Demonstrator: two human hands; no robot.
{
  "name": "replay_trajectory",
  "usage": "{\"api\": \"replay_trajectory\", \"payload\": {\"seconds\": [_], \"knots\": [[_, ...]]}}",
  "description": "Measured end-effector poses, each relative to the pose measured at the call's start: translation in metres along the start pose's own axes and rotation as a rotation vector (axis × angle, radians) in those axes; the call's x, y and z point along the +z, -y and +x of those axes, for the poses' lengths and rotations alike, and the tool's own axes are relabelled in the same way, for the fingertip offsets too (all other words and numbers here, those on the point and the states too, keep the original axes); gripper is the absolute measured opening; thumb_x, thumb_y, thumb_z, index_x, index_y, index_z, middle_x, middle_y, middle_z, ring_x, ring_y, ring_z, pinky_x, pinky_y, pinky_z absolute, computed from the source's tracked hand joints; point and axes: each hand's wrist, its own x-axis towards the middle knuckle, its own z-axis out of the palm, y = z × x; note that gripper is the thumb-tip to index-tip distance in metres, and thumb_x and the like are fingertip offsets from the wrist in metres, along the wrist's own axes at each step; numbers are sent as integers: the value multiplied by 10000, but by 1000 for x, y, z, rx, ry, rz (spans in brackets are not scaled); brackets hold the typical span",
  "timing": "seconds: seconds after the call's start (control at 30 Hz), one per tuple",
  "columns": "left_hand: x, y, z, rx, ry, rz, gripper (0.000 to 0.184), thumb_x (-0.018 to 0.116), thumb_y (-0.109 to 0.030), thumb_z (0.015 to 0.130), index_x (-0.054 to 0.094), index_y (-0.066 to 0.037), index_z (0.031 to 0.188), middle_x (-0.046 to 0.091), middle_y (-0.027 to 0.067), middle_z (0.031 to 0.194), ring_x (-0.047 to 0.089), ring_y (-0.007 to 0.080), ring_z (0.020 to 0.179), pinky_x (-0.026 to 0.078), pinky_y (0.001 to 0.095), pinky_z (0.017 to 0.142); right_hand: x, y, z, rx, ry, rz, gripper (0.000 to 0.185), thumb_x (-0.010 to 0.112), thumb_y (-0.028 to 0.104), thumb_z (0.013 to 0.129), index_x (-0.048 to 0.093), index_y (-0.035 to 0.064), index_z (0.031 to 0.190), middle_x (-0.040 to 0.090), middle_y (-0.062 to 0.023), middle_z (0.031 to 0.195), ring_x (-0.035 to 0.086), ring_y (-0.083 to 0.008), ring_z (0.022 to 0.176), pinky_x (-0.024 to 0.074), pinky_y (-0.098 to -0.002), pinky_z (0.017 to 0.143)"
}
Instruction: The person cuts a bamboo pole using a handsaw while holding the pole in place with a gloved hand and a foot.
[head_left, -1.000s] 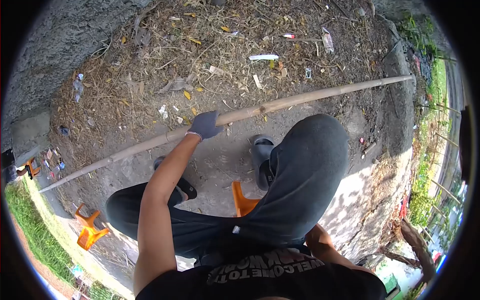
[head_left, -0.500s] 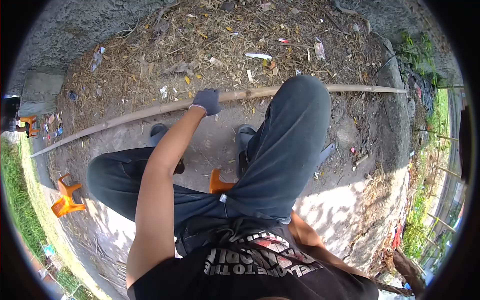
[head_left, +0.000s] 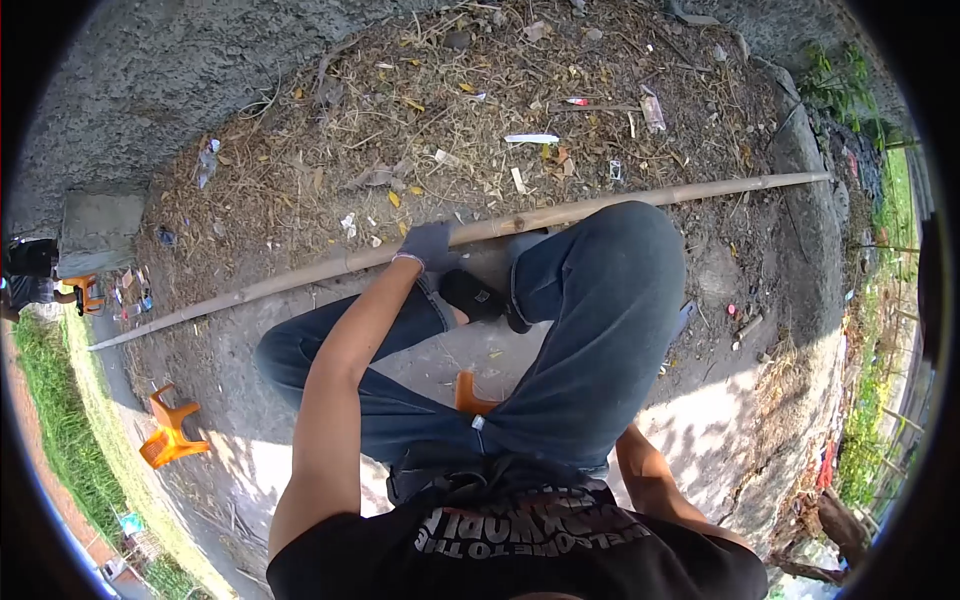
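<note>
The gloved left hand [head_left: 428, 246] is closed around the bamboo pole [head_left: 562, 214], which runs across the dirt ground [head_left: 225, 365] from near its left edge to the concrete curb [head_left: 806, 215] at its right edge; the right hand is hidden behind the right leg [head_left: 620, 310], its grip impossible to tell

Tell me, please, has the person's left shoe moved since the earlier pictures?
Yes. Judged against the white strip on the ground, the left shoe has moved rightward in the picture, toward the right leg.
</note>
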Motion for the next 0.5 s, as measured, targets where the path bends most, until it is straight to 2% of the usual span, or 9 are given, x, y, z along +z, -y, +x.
{"api": "replay_trajectory", "payload": {"seconds": [0.07,0.1,0.13,0.2,0.33,0.4,0.5], "knots": [[-1,12,14,-50,104,-3,635,735,-568,810,672,-119,1254,750,214,1085,730,407,1018,572,519,910,10,12,-7,31,9,-11,665,635,94,796,505,62,1447,647,-148,1062,668,-277,993,518,-495,1025],[1,16,18,-9,80,-43,501,728,-531,809,729,-131,1110,761,211,1007,742,399,953,578,525,863,14,15,-10,45,13,-12,665,634,93,795,505,61,1447,646,-148,1061,668,-276,991,518,-494,1025],[5,19,15,-8,96,-44,501,728,-531,809,729,-131,1110,761,211,1007,742,399,953,578,525,863,18,21,-10,52,12,-13,665,633,92,794,505,61,1447,646,-148,1060,668,-275,990,519,-493,1025],[7,21,28,-2,-7,-8,401,739,-452,798,744,-130,1038,763,197,973,745,386,926,577,521,839,25,27,-10,73,3,-11,666,631,90,793,505,59,1446,646,-147,1057,667,-273,987,520,-492,1025],[-21,20,28,-78,-106,-86,337,754,-354,778,733,-122,1022,761,177,916,747,387,872,577,514,806,19,24,-19,105,-3,-17,667,627,86,790,506,56,1445,644,-145,1051,666,-270,981,522,-489,1024],[-52,19,34,-86,-307,0,287,766,-286,776,722,-108,997,755,163,866,747,381,817,575,510,782,15,23,-20,110,3,-28,667,625,84,788,507,55,1444,644,-145,1049,666,-268,978,523,-487,1024],[-92,-7,50,-69,-417,46,278,765,-246,783,705,-99,1011,755,153,882,752,346,840,568,500,786,6,23,-16,111,8,-27,668,622,81,786,507,53,1443,643,-144,1045,666,-266,973,524,-485,1023]]}}
